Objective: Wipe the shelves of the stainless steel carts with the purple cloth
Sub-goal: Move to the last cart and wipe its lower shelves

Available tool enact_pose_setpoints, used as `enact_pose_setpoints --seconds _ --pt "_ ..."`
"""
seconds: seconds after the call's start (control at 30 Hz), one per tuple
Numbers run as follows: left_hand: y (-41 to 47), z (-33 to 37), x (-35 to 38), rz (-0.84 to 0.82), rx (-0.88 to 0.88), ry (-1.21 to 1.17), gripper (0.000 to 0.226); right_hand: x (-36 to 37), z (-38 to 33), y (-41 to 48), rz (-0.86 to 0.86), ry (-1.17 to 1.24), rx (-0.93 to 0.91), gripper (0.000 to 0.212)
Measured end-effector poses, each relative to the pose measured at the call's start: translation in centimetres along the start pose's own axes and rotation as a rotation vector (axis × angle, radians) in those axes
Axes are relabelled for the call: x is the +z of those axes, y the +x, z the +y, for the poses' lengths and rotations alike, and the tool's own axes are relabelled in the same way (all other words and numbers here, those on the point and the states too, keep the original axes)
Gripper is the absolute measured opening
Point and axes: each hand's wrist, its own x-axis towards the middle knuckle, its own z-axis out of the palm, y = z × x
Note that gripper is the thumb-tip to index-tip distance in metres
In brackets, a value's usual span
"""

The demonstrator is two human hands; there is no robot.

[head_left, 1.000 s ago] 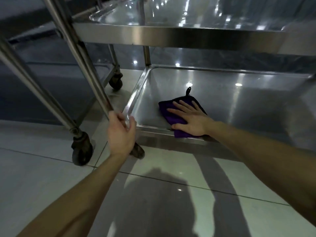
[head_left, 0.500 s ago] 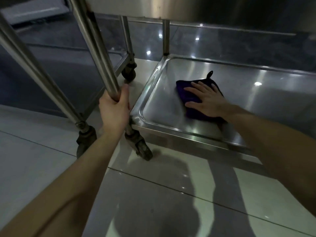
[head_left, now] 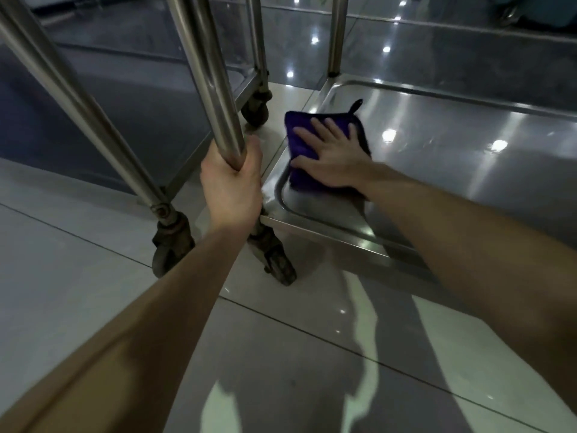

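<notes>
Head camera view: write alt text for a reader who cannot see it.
A right hand presses a purple cloth flat on the bottom shelf of a steel cart, near its left corner. The left hand grips the cart's post above a wheel; a second cart stands alongside.

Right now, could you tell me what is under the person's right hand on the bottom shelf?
The purple cloth lies flat under the right hand, on the bottom shelf. The steel beneath the cloth is covered.
</notes>
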Motion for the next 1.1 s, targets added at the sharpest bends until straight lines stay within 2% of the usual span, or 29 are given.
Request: enact_pose_setpoints --seconds 0.3,0.43,0.6,0.63,0.7,0.77,0.87,0.93,1.0,1.1 --pt "-0.4 1.2 -0.8 -0.083 -0.005 -0.029 0.021 2.6 -4.2 -12.4 -0.039 -0.008 -0.210 0.086" --pt "0.1 1.2 -1.3 -0.126 -0.025 0.060 0.027 2.4 -0.6 -18.4 0.025 -0.094 -0.279 0.094" --pt "0.9 1.0 -2.0 -0.194 -0.095 0.163 0.021 1.6 6.7 -26.1 0.065 -0.107 -0.266 0.096" --pt "1.2 0.9 -2.1 -0.209 -0.115 0.221 0.027 1.5 8.0 -27.6 0.058 -0.102 -0.250 0.097" --pt "1.7 0.7 -2.7 -0.253 -0.197 0.379 0.056 1.2 9.7 -30.2 0.033 -0.093 -0.208 0.097" --pt "1.8 0.7 -3.7 -0.379 -0.264 0.658 0.076 0.3 10.5 -32.3 -0.024 -0.076 -0.145 0.090" --pt "0.6 1.4 -5.6 -0.695 -0.309 0.983 0.059 -3.0 9.7 -33.4 -0.111 -0.015 -0.032 0.073" --pt "-0.9 3.1 -6.8 -0.855 -0.323 1.025 0.047 -5.9 8.1 -33.0 -0.170 0.047 0.034 0.071" --pt "-1.8 5.5 -7.7 -1.014 -0.215 1.003 0.039 -9.0 5.6 -32.4 -0.204 0.150 0.065 0.072" --pt "-2.8 9.6 -8.9 -1.129 -0.124 0.864 0.060 -13.2 0.6 -31.9 -0.249 0.452 0.097 0.066"
